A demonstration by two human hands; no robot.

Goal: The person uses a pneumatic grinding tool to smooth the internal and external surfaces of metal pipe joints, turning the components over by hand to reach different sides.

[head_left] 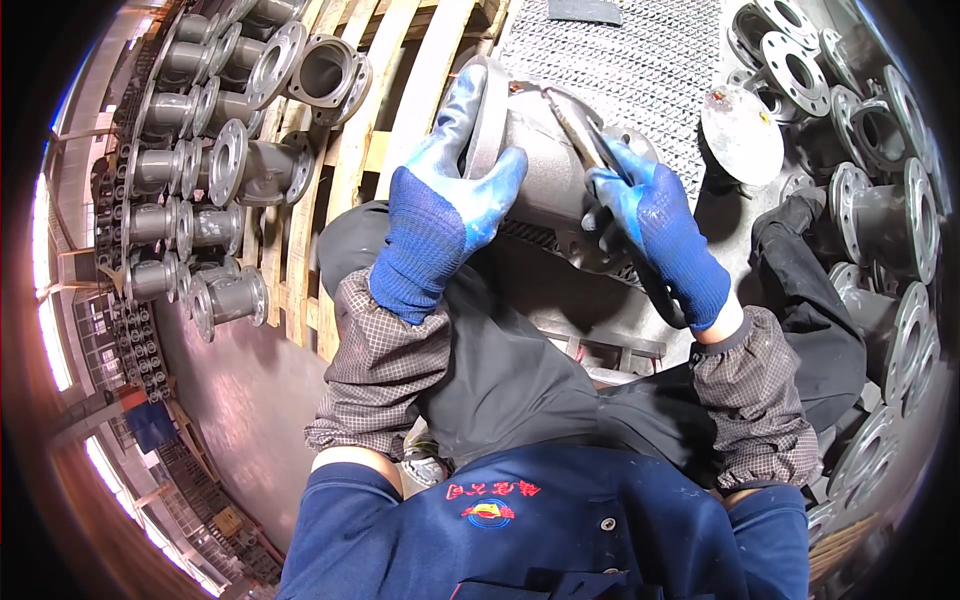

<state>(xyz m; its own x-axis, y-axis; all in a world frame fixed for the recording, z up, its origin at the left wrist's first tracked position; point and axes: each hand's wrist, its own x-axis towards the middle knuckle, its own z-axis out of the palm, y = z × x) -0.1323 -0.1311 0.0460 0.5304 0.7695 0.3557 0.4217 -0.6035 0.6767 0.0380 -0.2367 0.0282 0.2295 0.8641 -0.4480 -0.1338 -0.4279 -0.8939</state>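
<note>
A grey cast flanged pipe fitting (545, 150) lies on its side before me, on a textured metal surface (650, 60). My left hand (455, 170), in a blue coated glove, grips its left flange (488, 120), the fingers along the outer face and the thumb on the inner side. My right hand (645, 200), gloved alike, is closed round a slim metal tool (575, 125) with a dark lower part running below the wrist. Its tip meets the top of the fitting, where a small reddish spot shows. The tool's exact kind cannot be made out.
Several grey flanged fittings (265, 165) stand on a wooden pallet (350, 130) to the left. More flanged castings (885, 220) crowd the right side. A round metal disc (742, 135) sits right of the textured surface. A dark flat piece (585, 11) lies at its far end.
</note>
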